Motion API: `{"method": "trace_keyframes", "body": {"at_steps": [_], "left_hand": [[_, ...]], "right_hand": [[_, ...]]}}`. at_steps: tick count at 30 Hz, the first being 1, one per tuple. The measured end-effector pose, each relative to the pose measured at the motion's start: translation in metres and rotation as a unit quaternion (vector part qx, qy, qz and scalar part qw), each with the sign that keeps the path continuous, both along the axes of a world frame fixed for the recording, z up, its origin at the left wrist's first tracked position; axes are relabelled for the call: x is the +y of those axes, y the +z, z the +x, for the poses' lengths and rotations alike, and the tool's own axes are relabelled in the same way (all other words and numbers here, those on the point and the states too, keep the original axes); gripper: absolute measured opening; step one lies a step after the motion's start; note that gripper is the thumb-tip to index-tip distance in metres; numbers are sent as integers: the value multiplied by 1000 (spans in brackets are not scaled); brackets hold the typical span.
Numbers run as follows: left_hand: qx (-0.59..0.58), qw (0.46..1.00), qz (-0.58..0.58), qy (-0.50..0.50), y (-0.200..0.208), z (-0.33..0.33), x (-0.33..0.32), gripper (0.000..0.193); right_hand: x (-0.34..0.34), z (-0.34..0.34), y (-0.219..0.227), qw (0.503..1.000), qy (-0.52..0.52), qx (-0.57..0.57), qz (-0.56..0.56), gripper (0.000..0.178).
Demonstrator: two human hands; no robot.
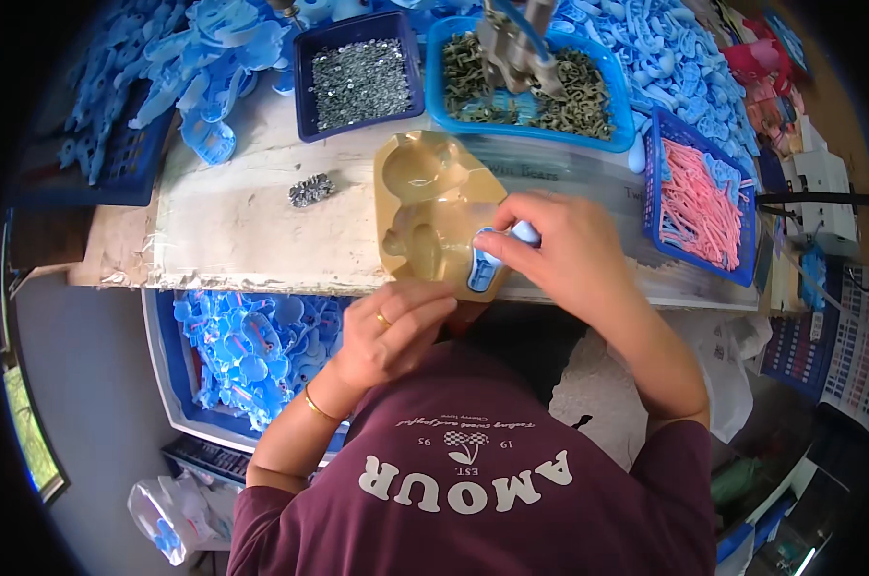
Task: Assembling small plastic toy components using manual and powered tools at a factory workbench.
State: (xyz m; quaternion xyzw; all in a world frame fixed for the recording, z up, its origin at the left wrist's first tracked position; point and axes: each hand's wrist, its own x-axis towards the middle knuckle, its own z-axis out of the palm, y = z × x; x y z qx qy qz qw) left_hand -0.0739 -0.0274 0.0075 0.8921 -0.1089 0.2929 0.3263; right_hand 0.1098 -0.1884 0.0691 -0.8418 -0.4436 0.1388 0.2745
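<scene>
A tan molded fixture (396,204) with shaped hollows lies at the table's near edge in front of me. My right hand (561,248) pinches a small light-blue plastic part (482,272) over the right side of the fixture. The part's lower end rests in or on a hollow there; my fingers cover some of it. My left hand (388,331) is closed at the fixture's near left corner, fingers pressed together. What those fingers hold, if anything, is hidden. Left of the fixture sits a little pile of small metal pieces (310,190).
Behind stand a dark-blue bin of small metal parts (362,84) and a light-blue tray of dark metal clips (578,91), under a machine head (521,53). A basket of pink strips (701,202) is at right. Blue plastic pieces (261,350) fill a tub below left.
</scene>
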Motion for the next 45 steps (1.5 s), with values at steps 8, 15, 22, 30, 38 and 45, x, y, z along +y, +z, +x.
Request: {"method": "trace_keyframes", "body": {"at_steps": [8, 15, 22, 30, 38, 45], "left_hand": [[-26, 996, -10, 91, 0, -9, 33, 31], [-47, 987, 1, 154, -14, -20, 57, 34], [15, 944, 20, 328, -25, -11, 130, 28], [96, 881, 238, 397, -70, 1, 303, 25], [55, 926, 40, 371, 54, 17, 224, 19], [-27, 985, 151, 84, 85, 11, 93, 27]], "right_hand": [[15, -58, -26, 996, 52, -49, 55, 39], [29, -52, -30, 993, 80, -82, 41, 38], [31, -48, -33, 992, 97, -60, 59, 35], [38, -45, -20, 990, 85, -12, 115, 25], [6, 2, 2, 984, -67, 19, 163, 12], [-6, 0, 8, 977, -106, 23, 181, 12]]}}
